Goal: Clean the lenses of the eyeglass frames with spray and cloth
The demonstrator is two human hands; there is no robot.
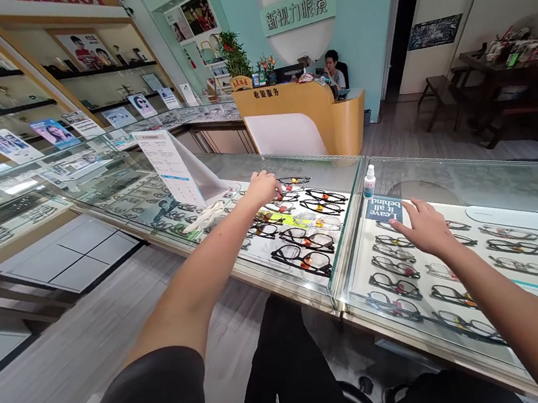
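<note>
Seemingly, we're at reaching step: our left hand point(262, 188) bent over desk point(280, 290), glasses point(305, 260) beneath and beside fingers, grip hidden, cannot tell; our right hand point(425, 227) loosely spread, gripping nothing, printed sheet point(382, 209) by thumb, bottle point(369, 182) beyond. Next, we'd need careful fingertip pinch.
</note>
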